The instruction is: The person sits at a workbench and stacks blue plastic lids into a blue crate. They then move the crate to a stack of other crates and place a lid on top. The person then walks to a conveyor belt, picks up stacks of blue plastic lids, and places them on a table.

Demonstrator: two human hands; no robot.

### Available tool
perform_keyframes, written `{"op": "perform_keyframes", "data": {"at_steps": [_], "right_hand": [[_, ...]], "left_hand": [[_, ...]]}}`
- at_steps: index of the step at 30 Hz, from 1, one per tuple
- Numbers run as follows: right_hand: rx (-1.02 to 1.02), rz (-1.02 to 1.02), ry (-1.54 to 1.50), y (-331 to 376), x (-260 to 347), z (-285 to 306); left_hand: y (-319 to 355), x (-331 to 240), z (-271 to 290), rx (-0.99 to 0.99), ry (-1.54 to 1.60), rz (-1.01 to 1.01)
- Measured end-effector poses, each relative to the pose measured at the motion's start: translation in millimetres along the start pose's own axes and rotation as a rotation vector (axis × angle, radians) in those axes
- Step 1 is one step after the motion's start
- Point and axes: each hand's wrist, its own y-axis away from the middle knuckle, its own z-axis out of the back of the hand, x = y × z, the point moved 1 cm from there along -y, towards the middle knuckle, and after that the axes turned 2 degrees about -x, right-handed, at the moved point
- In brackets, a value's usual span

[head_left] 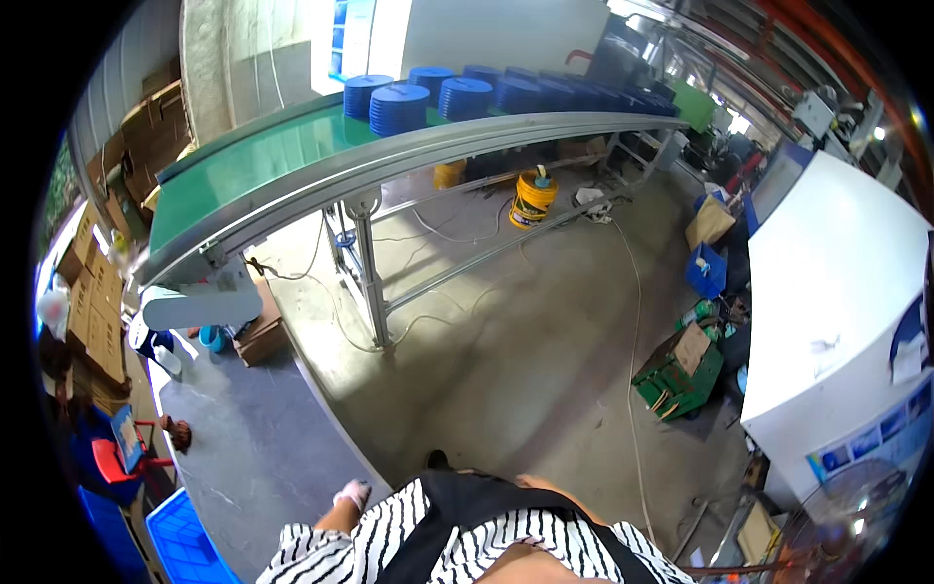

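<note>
My left hand (355,493), in what looks like a whitish glove, is low in the picture, over the edge of the grey table (258,419). Its fingers are too small and indistinct to show whether they are closed or hold anything. Of my right arm only part of the bare forearm (564,494) shows beside the black apron (486,493); the hand itself is hidden behind my body. Ahead stands a conveyor with a green belt (258,151), bearing several stacks of blue discs (399,109). Neither hand is near those stacks.
A yellow bucket (533,200) stands under the conveyor, and cables run over the floor. On the table's far end are a cardboard box (261,336) and a blue cup (212,338). A blue crate (185,535) sits left; a green box (678,375) and white machine (832,292) stand right.
</note>
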Motion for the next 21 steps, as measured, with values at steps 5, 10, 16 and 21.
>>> {"op": "perform_keyframes", "data": {"at_steps": [5,10,16,21], "right_hand": [[-0.158,-0.676,-0.133,58,-138,46],[-0.215,-0.791,-0.383,-36,-127,72],[-0.07,-0.403,-0.314,-218,-86,108],[-0.09,0.07,-0.216,-415,11,234]], "left_hand": [[-42,-49,123,-0.088,-0.496,-0.126],[-70,-84,220,-0.408,0.656,0.189],[-134,-108,261,-0.378,0.85,0.203],[-148,-120,361,-0.541,0.811,0.242]]}}
